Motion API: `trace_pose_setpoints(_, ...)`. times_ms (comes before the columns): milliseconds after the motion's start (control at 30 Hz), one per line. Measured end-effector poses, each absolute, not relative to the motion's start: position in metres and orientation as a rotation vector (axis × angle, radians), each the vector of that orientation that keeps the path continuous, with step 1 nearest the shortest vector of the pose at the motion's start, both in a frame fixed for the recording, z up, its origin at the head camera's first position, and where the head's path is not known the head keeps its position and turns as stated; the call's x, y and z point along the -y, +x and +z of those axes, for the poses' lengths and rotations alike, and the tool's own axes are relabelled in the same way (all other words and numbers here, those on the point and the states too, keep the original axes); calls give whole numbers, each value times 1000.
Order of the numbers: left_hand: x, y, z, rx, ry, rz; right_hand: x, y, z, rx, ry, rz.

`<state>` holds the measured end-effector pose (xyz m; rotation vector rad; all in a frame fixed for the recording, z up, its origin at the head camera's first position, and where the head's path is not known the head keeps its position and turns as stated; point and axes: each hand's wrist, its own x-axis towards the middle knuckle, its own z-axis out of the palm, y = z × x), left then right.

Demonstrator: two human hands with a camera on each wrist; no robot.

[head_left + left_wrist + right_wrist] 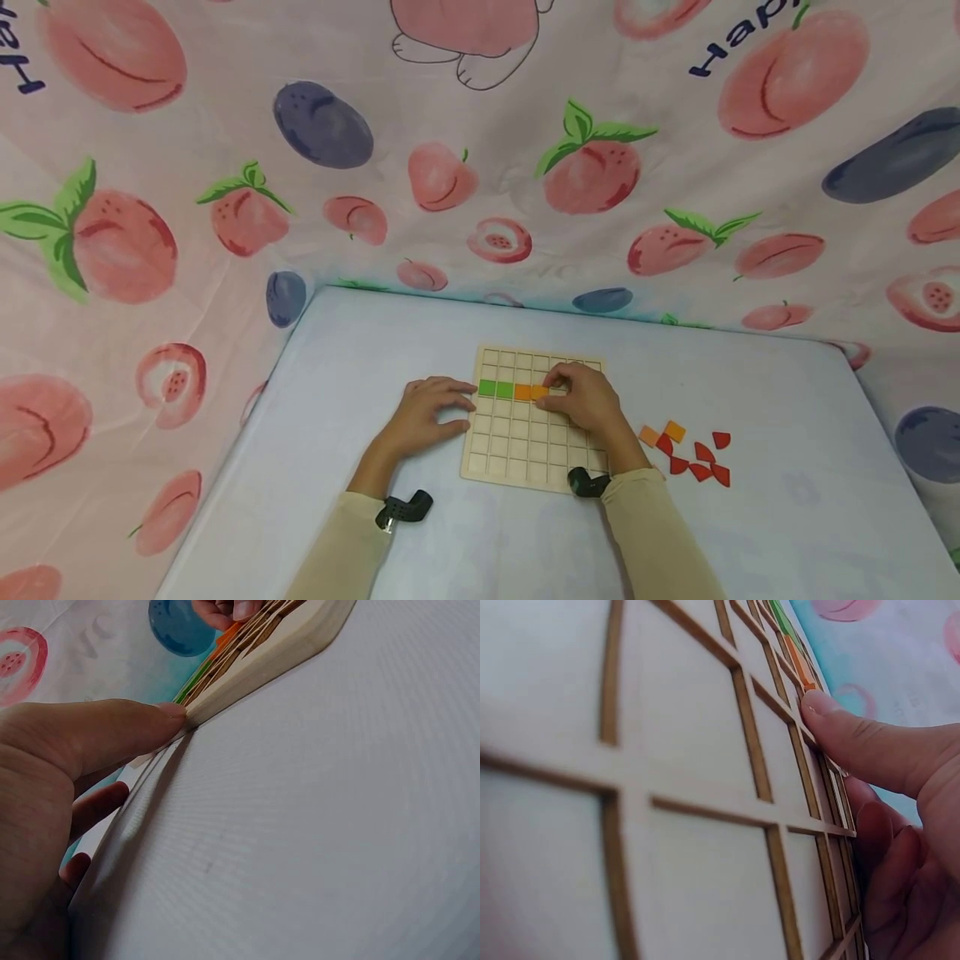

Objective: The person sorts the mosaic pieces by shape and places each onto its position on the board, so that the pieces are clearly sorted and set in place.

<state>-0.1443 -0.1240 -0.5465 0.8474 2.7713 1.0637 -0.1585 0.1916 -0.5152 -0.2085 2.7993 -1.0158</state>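
A square wooden grid board [501, 446] lies on the table. In one of its rows sit two green tiles [496, 388] and, beside them, an orange tile [522, 392]. My right hand [587, 402] is over the board and pinches another orange square tile [539, 392] at the cell to the right. In the right wrist view the thumb [877, 742] reaches the end of that orange strip. My left hand [427, 414] rests at the board's left edge with loosely bent fingers. The left wrist view shows its thumb [127, 727] touching the board's rim.
To the right of the board lie loose orange tiles [674, 431] and several red pieces [703, 452] with a curved side. The table [787, 500] has a pale cover. A fruit-patterned cloth [450, 275] hangs behind it and along the left side.
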Motion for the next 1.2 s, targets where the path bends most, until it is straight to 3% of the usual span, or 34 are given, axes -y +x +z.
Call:
trace_pose_setpoints(733,124,-144,-547,-2775,860,1062,-205,-152,-511,-2726,-190,-1152)
trace_pose_setpoints(1200,124,-144,-548,-2792,874,1050,-252,-132,-497,-2763,-79,-1142)
